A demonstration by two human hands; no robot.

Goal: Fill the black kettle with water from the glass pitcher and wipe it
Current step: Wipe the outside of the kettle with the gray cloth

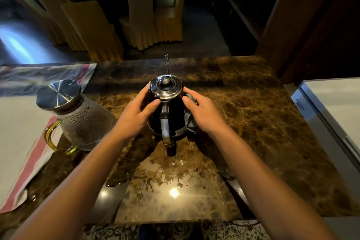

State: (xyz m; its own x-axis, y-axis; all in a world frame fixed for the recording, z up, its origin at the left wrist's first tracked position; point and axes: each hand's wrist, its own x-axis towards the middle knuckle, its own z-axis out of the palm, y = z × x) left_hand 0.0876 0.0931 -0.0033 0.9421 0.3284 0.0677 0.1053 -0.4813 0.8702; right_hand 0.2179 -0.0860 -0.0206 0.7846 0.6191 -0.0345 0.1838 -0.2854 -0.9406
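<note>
Hands: both mine are on the black kettle [167,117], one to each flank.
Left hand [139,111]: fingers curled round the kettle's left side, thumb lying just under the lid, so I am bracing the body with it.
Right hand [202,112]: pressing a grey cloth [191,121] against the kettle's right side, fingers bent over the fabric; I hold the cloth between palm and kettle wall.
Kettle position: upright near the middle of the marble counter [243,122], handle [165,128] pointing at me, thin spout [167,63] pointing away.
Pitcher position: the glass pitcher [78,115] stands to my left, well apart from the kettle, its steel cap [58,92] on.
Progress, filling: I judge it done, since the kettle lid [165,88] is seated and the pitcher is set aside capped; the water level inside either vessel I cannot tell.
Progress, wiping: under way; only the right flank is under the cloth now, so the left side, front and lid may remain.
Kettle surface: glossy black rounded body, polished metal lid with small holes and a dark knob, curved handle partly bright metal.
Pitcher surface: pebbled clear glass, amber handle [51,138], brushed flat cap.
Cloth: soft, dull, bunched in folds.
Counter: polished brown veined stone; shiny wet-looking patches [167,173] lie between me and the kettle.
Beside the pitcher: a white and red sheet [21,142] lying flat.
</note>
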